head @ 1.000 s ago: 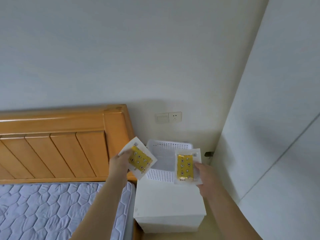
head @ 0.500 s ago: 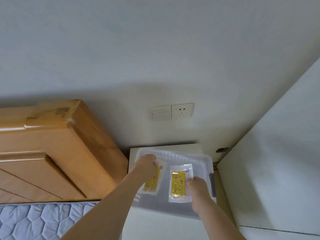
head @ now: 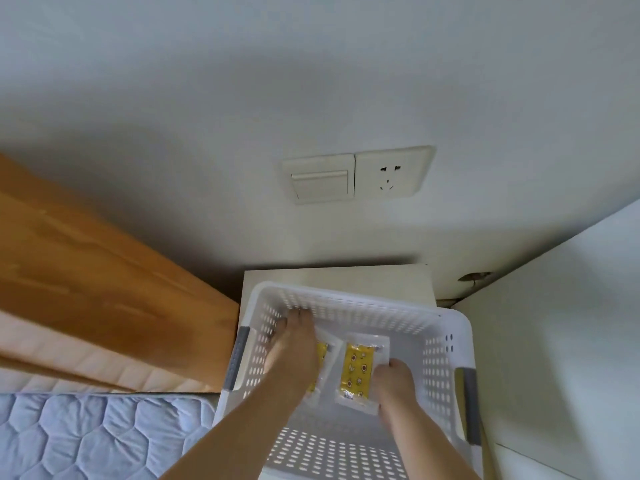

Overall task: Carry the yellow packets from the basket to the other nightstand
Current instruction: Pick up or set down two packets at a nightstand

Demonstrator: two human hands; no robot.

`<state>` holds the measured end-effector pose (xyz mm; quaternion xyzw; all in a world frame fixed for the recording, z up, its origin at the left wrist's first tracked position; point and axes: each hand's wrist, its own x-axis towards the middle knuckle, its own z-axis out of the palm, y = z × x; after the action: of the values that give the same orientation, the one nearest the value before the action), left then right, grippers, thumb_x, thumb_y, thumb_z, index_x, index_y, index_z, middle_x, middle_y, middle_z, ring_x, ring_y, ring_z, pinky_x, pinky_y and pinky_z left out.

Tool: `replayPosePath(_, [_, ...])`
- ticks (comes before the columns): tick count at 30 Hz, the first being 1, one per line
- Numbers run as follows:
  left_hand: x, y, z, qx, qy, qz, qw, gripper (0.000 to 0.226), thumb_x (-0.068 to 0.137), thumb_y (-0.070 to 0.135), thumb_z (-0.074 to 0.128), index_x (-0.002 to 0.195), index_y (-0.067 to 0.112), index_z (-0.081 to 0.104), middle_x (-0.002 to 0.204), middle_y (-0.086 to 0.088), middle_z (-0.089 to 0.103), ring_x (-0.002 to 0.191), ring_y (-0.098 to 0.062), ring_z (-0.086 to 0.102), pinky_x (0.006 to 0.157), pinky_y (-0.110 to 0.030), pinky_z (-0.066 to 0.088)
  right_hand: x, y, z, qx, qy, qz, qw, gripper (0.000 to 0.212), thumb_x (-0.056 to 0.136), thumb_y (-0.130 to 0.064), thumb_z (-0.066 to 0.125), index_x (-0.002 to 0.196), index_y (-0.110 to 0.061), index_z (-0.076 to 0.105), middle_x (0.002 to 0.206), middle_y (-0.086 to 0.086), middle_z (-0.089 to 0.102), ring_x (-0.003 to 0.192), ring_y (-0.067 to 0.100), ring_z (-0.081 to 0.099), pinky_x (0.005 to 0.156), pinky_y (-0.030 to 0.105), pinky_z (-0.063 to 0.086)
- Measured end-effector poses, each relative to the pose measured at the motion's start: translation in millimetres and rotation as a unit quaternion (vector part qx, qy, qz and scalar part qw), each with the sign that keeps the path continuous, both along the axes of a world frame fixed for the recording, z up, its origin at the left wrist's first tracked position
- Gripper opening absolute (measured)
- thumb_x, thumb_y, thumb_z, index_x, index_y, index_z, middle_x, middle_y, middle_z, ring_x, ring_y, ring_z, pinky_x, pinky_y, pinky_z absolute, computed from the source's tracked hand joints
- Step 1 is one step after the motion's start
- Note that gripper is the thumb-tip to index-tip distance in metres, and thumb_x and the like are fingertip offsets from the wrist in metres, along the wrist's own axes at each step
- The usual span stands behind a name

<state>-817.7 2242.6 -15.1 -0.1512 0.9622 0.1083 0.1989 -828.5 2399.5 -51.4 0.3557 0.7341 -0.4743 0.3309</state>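
Two yellow packets (head: 356,370) are being gripped by both hands (head: 393,384) inside the basket (head: 446,358), and one slippery wrapper may be dropped.

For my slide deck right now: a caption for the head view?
Both hands, left and right, hold yellow packets inside the white basket.

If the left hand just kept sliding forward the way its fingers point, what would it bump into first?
Most likely the far perforated wall of the white basket. The left hand lies over a yellow packet inside the basket, fingertips pointing toward that wall and already close to it; exact depth is hard to judge from this single view.
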Motion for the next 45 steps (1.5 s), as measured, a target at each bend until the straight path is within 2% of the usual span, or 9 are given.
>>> replayPosePath(8, [33, 12, -1, -0.103, -0.140, -0.148, 0.974, 0.089, 0.086, 0.010, 0.063, 0.153, 0.019, 0.005, 0.156, -0.012, 0.011, 0.138, -0.038, 0.024, 0.108, -0.048, 0.036, 5, -9, 7, 0.002, -0.029, 0.010, 1.000, 0.035, 0.084, -0.009, 0.037, 0.107, -0.003, 0.062, 0.097, 0.012, 0.066, 0.089, 0.031, 0.063, 0.081, 0.042, 0.054])
replayPosePath(19, [18, 10, 0, -0.086, -0.134, -0.076, 0.984, 0.094, 0.085, 0.008, 0.064, 0.154, 0.010, 0.000, 0.157, -0.016, 0.003, 0.143, -0.039, 0.016, 0.112, -0.047, 0.036, 0, -28, 1, -0.067, -0.023, -0.031, 0.997, 0.043, 0.074, -0.009, 0.035, 0.106, -0.009, 0.064, 0.096, 0.010, 0.068, 0.087, 0.028, 0.066, 0.083, 0.042, 0.055])
replayPosePath(23, [17, 9, 1, -0.086, -0.140, -0.080, 0.983, 0.094, 0.085, 0.006, 0.064, 0.154, 0.009, 0.001, 0.156, -0.016, 0.005, 0.142, -0.038, 0.018, 0.112, -0.045, 0.035, -2, -33, 6, -0.067, -0.006, -0.018, 0.998, 0.041, 0.075, -0.007, 0.036, 0.105, -0.007, 0.064, 0.092, 0.012, 0.069, 0.082, 0.028, 0.067, 0.067, 0.032, 0.053])
replayPosePath(29, [16, 8, 9, -0.081, -0.144, -0.087, 0.982, 0.098, 0.083, 0.004, 0.067, 0.154, 0.010, 0.001, 0.157, -0.013, 0.007, 0.142, -0.036, 0.020, 0.113, -0.045, 0.036, -3, -33, 30, -0.040, 0.040, 0.016, 0.998, 0.036, 0.082, -0.002, 0.034, 0.108, -0.007, 0.059, 0.098, 0.011, 0.065, 0.083, 0.025, 0.062, 0.065, 0.029, 0.047])
replayPosePath(34, [14, 8, 56, -0.052, -0.111, -0.074, 0.990, 0.077, 0.088, 0.012, 0.062, 0.150, 0.013, 0.016, 0.149, -0.010, 0.023, 0.134, -0.033, 0.034, 0.108, -0.046, 0.040, 0, -16, 91, -0.025, 0.044, 0.092, 0.994, 0.049, 0.097, -0.010, 0.036, 0.146, -0.008, 0.032, 0.135, 0.011, 0.048, 0.084, 0.016, 0.046, 0.059, 0.024, 0.037])
replayPosePath(36, [16, 6, 87, -0.038, -0.073, -0.072, 0.994, 0.065, 0.093, 0.020, 0.058, 0.147, 0.012, 0.022, 0.148, -0.009, 0.029, 0.132, -0.031, 0.038, 0.109, -0.043, 0.039, 3, -6, 126, -0.020, 0.065, 0.147, 0.987, 0.054, 0.098, -0.011, 0.037, 0.151, -0.011, 0.026, 0.150, 0.007, 0.036, 0.099, 0.016, 0.050, 0.066, 0.022, 0.038])
replayPosePath(39, [20, 5, 142, -0.009, -0.013, -0.074, 0.997, 0.057, 0.097, 0.028, 0.051, 0.146, 0.010, 0.026, 0.148, -0.008, 0.032, 0.132, -0.028, 0.038, 0.110, -0.039, 0.035, 8, 7, 186, 0.009, 0.113, 0.206, 0.972, 0.055, 0.097, -0.011, 0.039, 0.151, -0.013, 0.027, 0.152, 0.004, 0.036, 0.120, 0.018, 0.051, 0.078, 0.022, 0.040])
replayPosePath(42, [28, 9, 201, 0.021, 0.044, -0.058, 0.997, 0.057, 0.099, 0.032, 0.047, 0.148, 0.012, 0.026, 0.152, -0.004, 0.030, 0.139, -0.025, 0.031, 0.111, -0.038, 0.032, 15, 22, 248, 0.035, 0.166, 0.239, 0.956, 0.057, 0.094, -0.016, 0.040, 0.150, -0.018, 0.028, 0.153, 0.000, 0.034, 0.115, 0.017, 0.056, 0.091, 0.030, 0.046])
replayPosePath(45, [42, 14, 255, 0.029, 0.102, -0.051, 0.993, 0.058, 0.100, 0.034, 0.045, 0.151, 0.015, 0.024, 0.155, -0.001, 0.028, 0.143, -0.022, 0.025, 0.116, -0.036, 0.026, 26, 37, 308, 0.064, 0.221, 0.291, 0.929, 0.054, 0.092, -0.015, 0.041, 0.145, -0.015, 0.034, 0.144, 0.003, 0.039, 0.105, 0.019, 0.058, 0.086, 0.033, 0.049])
